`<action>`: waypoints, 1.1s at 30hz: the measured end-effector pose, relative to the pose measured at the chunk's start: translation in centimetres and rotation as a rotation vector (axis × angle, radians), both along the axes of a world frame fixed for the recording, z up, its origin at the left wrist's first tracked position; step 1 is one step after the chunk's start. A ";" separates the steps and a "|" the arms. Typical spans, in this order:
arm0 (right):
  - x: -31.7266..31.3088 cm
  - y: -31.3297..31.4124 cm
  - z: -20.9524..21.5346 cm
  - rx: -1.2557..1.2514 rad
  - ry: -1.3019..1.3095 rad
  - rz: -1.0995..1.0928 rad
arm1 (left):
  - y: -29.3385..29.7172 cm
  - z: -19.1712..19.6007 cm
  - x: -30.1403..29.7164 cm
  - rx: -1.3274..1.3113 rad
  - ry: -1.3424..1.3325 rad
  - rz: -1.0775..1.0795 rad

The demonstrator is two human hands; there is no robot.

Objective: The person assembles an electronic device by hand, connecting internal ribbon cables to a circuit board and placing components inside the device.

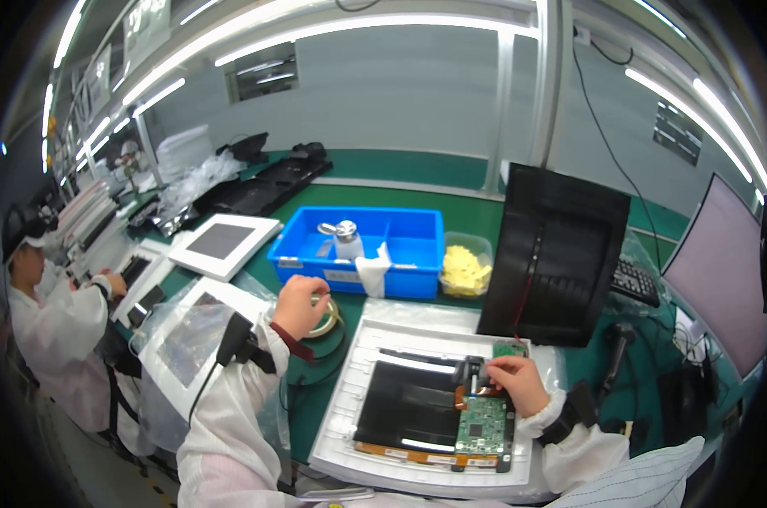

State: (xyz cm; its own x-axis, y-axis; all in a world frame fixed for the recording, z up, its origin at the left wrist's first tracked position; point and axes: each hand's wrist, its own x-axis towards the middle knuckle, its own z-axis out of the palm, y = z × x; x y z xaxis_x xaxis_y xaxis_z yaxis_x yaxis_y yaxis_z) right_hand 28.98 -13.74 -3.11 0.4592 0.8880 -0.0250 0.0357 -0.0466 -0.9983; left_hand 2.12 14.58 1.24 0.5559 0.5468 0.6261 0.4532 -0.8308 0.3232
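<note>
Circuit board (483, 423), green, lies on the right part of a dark display panel (409, 405) seated in a white moulded tray (349, 398) on the green tabletop (468, 216). Right hand (515, 383) rests at the board's upper edge, its fingers (495, 367) closed in a pinch on an orange flex strip (468, 393) beside a small black part; whether the strip is gripped or only pressed cannot be told. Left hand (299, 303) hovers left of the tray, fingers curled onto a roll of clear tape (324, 315); the exact grip is hidden. Behind stand a blue bin (400, 245) with a pump dispenser bottle (346, 239), a tub of yellow pieces (465, 271) and a black upright panel (561, 254). A co-worker in a white coat (40, 322) sits far left. Judged from this pose, the work goes best with the strip kept flat and square to the board, pressure light and even, and the tape drawn without tugging the panel.
</note>
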 end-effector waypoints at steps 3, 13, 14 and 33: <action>-0.2 0.2 -0.1 -0.006 0.009 0.007 | 0.4 0.1 -2.6 -0.063 0.056 0.019; 0.1 1.0 0.3 0.000 -0.001 0.029 | -5.2 4.3 -10.8 0.077 0.463 0.009; 0.0 1.0 0.3 -0.002 -0.004 0.029 | -5.6 5.2 -11.9 0.116 0.443 0.038; 1.4 -0.3 0.6 -0.095 -0.057 0.012 | -5.5 -4.1 -6.9 -0.260 0.472 -0.282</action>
